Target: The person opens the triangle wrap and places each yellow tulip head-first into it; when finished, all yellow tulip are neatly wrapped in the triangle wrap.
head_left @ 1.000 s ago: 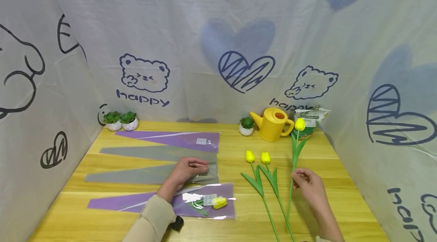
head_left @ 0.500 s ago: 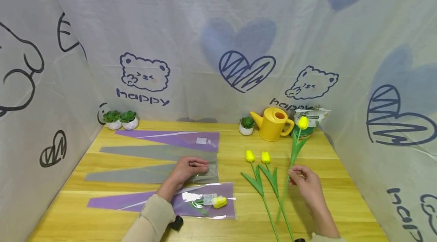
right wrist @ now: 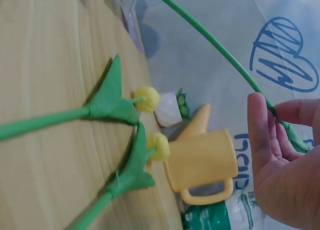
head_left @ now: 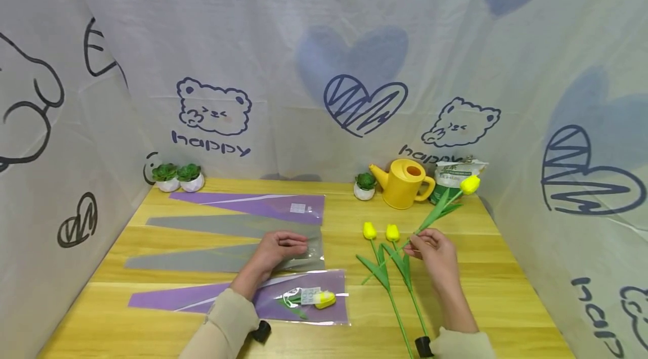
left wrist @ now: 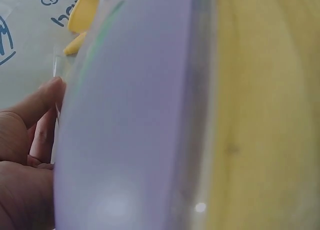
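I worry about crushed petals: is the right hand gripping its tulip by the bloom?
No, the right hand pinches the green stem, below the yellow bloom.

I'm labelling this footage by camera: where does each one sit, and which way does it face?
Head: worn on the head, facing forward and down over the table; the left hand, right hand and sleeved forearms show.
Left wrist: worn there, looking past part of that hand to a purple wrapper near the lens.
Right wrist: worn there, facing that hand holding a tulip stem; two other tulips show.
Both wrist views share the yellow watering can.
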{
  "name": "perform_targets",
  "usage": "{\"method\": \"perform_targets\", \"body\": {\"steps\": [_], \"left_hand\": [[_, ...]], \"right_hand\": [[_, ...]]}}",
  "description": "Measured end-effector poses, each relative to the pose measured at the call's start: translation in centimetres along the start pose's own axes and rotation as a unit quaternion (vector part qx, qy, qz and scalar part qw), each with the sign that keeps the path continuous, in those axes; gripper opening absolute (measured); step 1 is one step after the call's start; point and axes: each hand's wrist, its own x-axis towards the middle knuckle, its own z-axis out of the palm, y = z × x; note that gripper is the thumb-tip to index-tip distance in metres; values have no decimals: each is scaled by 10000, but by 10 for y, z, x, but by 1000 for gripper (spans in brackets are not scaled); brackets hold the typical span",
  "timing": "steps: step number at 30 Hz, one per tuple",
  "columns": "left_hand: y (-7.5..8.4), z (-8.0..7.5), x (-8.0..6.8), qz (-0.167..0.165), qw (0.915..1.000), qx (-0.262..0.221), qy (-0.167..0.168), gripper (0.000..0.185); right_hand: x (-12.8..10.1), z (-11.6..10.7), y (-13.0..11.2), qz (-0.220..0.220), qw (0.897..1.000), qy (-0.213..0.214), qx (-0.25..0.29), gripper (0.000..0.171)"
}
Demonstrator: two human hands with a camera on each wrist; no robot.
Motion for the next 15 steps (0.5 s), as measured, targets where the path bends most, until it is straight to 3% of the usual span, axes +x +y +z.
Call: {"method": "perform_targets", "body": {"steps": [15], "left_hand": [[0,7,0,29,9999,45,-95,36]], "right_hand": [[5,26,13,-112,9947,419,931,20]]}}
